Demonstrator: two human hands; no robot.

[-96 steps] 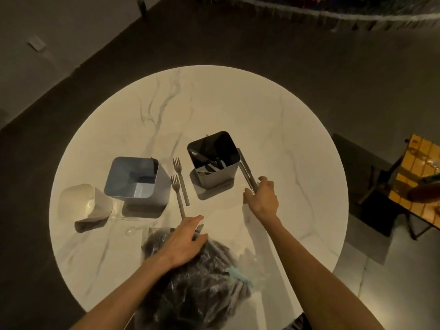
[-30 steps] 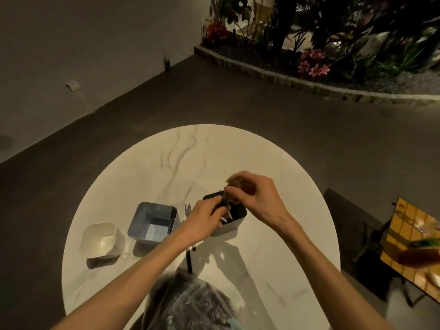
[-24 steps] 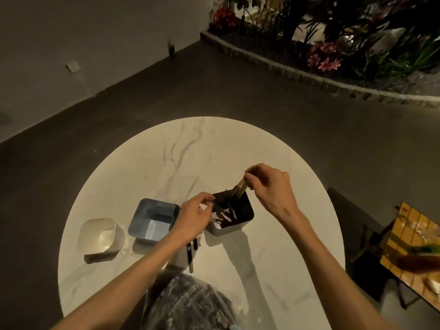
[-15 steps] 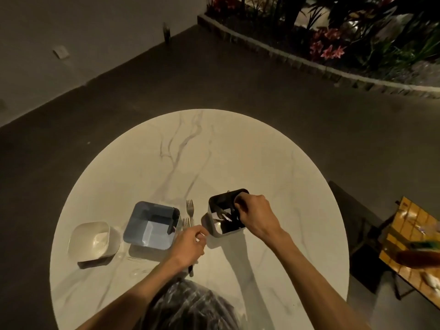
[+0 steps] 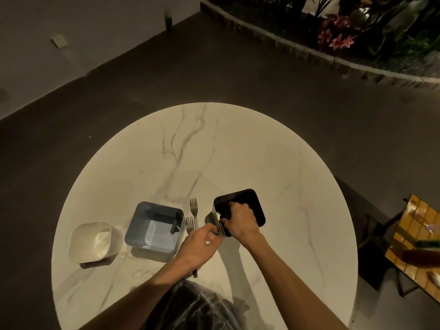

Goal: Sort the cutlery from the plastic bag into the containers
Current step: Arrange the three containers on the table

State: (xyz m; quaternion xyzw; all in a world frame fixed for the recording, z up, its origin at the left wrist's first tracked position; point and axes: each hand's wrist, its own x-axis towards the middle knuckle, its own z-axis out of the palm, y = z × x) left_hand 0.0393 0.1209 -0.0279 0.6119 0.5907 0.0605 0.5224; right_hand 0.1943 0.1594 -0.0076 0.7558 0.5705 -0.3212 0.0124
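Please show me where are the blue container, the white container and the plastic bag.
blue container [image 5: 152, 231]: head view, on its inner floor.
white container [image 5: 91, 241]: head view, on its inside.
plastic bag [image 5: 197, 308]: head view, on its crinkled top.

One head-worn wide-angle view looks steeply down, close above the round marble table [image 5: 262, 163].

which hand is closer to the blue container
Left. The left hand sits just right of the blue container, past the forks; the right hand is farther right, at the black container.
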